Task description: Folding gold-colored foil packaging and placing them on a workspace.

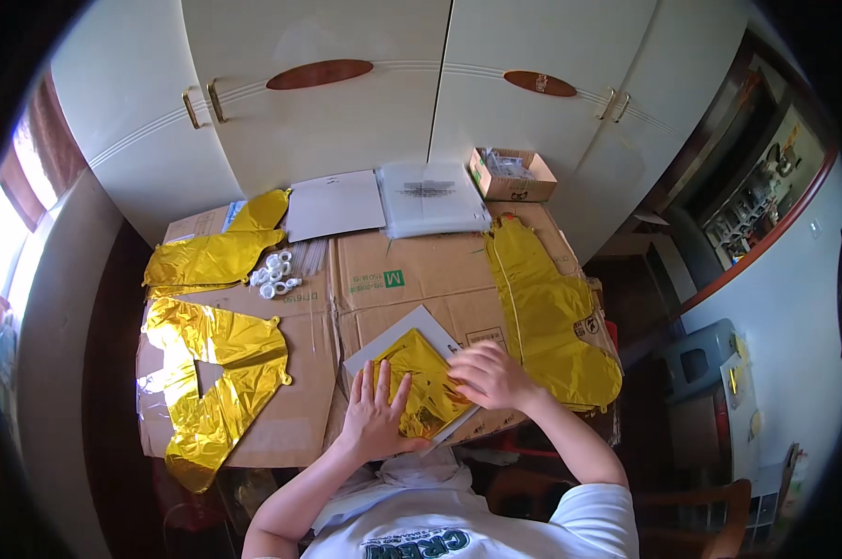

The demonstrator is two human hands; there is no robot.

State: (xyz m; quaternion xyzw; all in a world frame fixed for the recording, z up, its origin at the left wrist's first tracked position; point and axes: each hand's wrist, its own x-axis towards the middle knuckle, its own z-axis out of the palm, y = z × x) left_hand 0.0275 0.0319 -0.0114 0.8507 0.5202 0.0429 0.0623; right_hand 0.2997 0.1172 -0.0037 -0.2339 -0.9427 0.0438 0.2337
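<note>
Head view: smoothing seems underway, left hand open over gold foil left on the card, right hand curled opposite, grip unclear, next likely needing steady bracing.

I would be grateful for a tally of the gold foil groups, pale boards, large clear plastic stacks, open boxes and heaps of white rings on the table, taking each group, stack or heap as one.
4: front foil, upper-left foil, lower-left foil, right foil
2: front board, back board
1: clear plastic stack
1: open box
1: heap of white rings
Total: 9
</note>
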